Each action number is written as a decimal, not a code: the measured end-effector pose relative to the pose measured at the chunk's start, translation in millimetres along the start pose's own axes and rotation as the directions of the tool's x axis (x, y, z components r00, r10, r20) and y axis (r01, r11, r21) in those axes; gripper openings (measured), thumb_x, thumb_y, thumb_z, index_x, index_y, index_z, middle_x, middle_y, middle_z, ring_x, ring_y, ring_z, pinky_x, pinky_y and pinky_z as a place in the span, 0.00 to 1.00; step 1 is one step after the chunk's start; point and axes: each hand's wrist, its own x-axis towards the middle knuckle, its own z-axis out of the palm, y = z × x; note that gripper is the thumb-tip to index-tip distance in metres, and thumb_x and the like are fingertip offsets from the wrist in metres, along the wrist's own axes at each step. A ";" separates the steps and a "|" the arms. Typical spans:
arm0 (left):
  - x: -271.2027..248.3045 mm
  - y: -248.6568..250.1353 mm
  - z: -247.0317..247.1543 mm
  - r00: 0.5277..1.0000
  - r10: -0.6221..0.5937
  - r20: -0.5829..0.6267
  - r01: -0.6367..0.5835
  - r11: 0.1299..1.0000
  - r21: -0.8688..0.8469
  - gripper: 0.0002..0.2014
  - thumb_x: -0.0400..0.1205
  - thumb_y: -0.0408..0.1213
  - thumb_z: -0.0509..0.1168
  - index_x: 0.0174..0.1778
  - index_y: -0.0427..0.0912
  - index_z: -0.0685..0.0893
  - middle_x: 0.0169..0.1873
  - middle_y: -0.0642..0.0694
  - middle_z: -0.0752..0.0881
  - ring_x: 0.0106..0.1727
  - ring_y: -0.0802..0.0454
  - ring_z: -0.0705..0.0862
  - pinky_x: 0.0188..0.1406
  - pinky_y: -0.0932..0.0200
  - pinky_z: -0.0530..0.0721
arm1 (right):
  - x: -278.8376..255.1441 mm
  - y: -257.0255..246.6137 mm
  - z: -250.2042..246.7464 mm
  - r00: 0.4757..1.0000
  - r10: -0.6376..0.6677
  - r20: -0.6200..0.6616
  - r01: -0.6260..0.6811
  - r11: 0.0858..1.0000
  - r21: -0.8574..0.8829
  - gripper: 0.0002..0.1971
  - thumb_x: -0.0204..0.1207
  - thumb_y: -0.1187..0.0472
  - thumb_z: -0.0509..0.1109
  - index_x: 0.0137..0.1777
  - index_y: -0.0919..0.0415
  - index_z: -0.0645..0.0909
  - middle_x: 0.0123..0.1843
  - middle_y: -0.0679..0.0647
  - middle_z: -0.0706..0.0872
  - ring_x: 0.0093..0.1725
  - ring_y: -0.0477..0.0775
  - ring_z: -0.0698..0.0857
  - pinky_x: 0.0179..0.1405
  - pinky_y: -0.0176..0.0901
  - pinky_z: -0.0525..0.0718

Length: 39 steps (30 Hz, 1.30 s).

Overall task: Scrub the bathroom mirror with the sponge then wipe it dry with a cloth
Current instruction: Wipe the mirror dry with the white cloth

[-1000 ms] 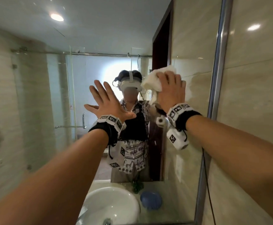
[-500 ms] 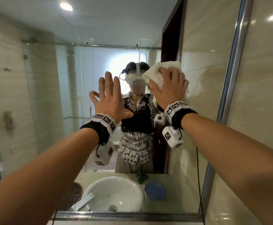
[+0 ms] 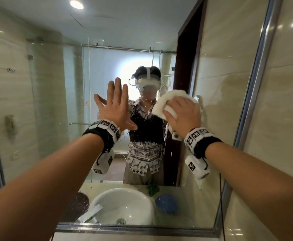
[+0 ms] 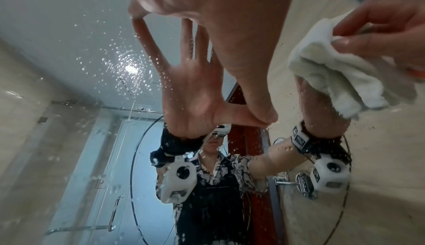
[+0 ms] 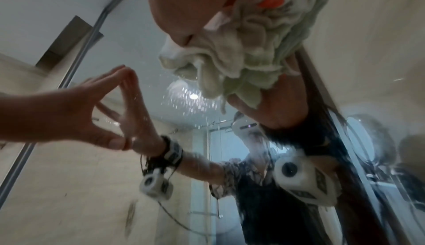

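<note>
The wall mirror fills the view, and water drops speckle its glass. My left hand lies flat against it with straight, spread fingers and holds nothing; in the left wrist view its fingertips meet their reflection. To its right, my right hand grips a bunched white cloth and presses it on the glass just below the reflected headset. The cloth is crumpled under the palm, and the thumb pinches its fold. I see no sponge in either hand.
A metal frame edges the mirror on the right and bottom, with beige wall tile beyond. The reflection shows a white basin, a blue round object and something green on the counter.
My right hand has slid the cloth down the glass, from beside the reflected head to below it. The left hand stays flat on the mirror.
</note>
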 end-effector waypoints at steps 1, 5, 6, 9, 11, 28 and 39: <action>0.2 -0.1 1.2 1.000 0.003 0.000 -0.003 1.000 -0.007 0.78 0.55 0.77 0.72 0.84 0.41 0.29 0.82 0.40 0.25 0.84 0.39 0.28 0.74 0.16 0.46 | -9.6 -2.2 3.0 0.997 -0.076 0.024 0.077 0.997 -0.022 0.15 0.78 0.44 0.65 0.60 0.48 0.80 0.60 0.45 0.83 0.59 0.54 0.79 0.58 0.52 0.71; 3.5 -4.2 8.2 1.000 0.015 -0.003 -0.015 0.998 -0.055 0.80 0.52 0.77 0.73 0.84 0.42 0.29 0.82 0.41 0.26 0.83 0.40 0.28 0.71 0.13 0.46 | -44.4 -2.4 15.4 0.907 -0.381 0.180 0.396 0.916 -0.059 0.12 0.74 0.50 0.67 0.55 0.51 0.81 0.56 0.48 0.84 0.52 0.55 0.81 0.50 0.52 0.77; 4.1 -4.6 9.1 1.000 0.014 0.000 -0.014 0.998 -0.060 0.80 0.52 0.77 0.74 0.84 0.42 0.29 0.83 0.41 0.26 0.83 0.40 0.28 0.71 0.13 0.46 | -49.2 -2.2 17.0 0.876 -0.426 0.227 0.448 0.893 -0.054 0.12 0.74 0.52 0.67 0.55 0.52 0.81 0.56 0.49 0.84 0.52 0.56 0.80 0.49 0.52 0.78; 3.3 -3.8 9.5 1.000 0.012 0.010 -0.012 0.998 -0.058 0.80 0.51 0.77 0.74 0.84 0.42 0.29 0.82 0.41 0.26 0.83 0.40 0.27 0.71 0.13 0.48 | -42.5 0.0 13.2 0.776 -0.535 0.334 0.579 0.815 -0.040 0.14 0.73 0.54 0.68 0.57 0.56 0.79 0.57 0.54 0.82 0.53 0.58 0.80 0.51 0.54 0.82; 3.9 -2.9 9.8 1.000 0.010 0.014 -0.009 0.999 -0.051 0.80 0.52 0.77 0.73 0.84 0.42 0.28 0.82 0.41 0.25 0.83 0.39 0.27 0.71 0.13 0.48 | -23.5 4.1 2.6 0.726 -0.574 0.379 0.643 0.761 -0.081 0.15 0.74 0.54 0.68 0.59 0.56 0.78 0.59 0.55 0.81 0.55 0.57 0.79 0.54 0.53 0.83; 6.4 -3.3 10.7 1.000 0.009 0.015 -0.008 0.997 -0.078 0.79 0.54 0.77 0.73 0.83 0.43 0.27 0.81 0.42 0.22 0.82 0.40 0.25 0.71 0.13 0.44 | 26.7 -56.2 21.3 0.996 -0.067 0.056 0.072 0.992 -0.105 0.20 0.78 0.42 0.59 0.68 0.42 0.74 0.73 0.49 0.72 0.71 0.58 0.69 0.63 0.57 0.69; 3.2 -20.4 -7.5 0.989 0.075 0.129 -0.083 0.995 0.053 0.77 0.59 0.68 0.78 0.82 0.44 0.24 0.81 0.40 0.23 0.83 0.38 0.28 0.74 0.17 0.53 | 36.7 -30.1 3.1 0.700 -0.619 0.356 0.689 0.717 -0.110 0.14 0.79 0.49 0.69 0.62 0.50 0.77 0.65 0.54 0.79 0.60 0.59 0.76 0.52 0.55 0.82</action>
